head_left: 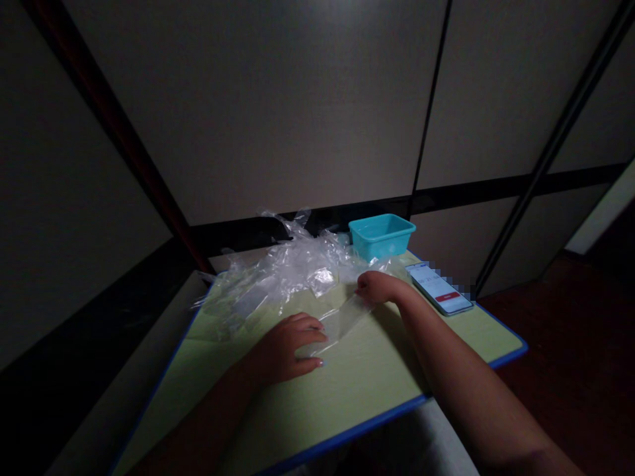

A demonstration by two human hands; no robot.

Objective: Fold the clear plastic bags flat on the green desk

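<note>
A clear plastic bag (342, 325) lies slantwise on the table between my two hands. My left hand (292, 347) rests at its near left end, fingers spread and thumb apart, touching the plastic. At the far right end, the fingers of my right hand (378, 287) are closed on the bag, pinching its edge. Just beyond both hands, a loose heap of crumpled clear plastic bags (302, 261) spreads over the back left of the table.
The small yellow-green table (347, 403) has a blue edge. A turquoise plastic basket (381, 244) stands at the back right. Right of my right hand lies a phone (441, 289) with its screen lit. Cabinet panels (297, 119) rise directly behind the table.
</note>
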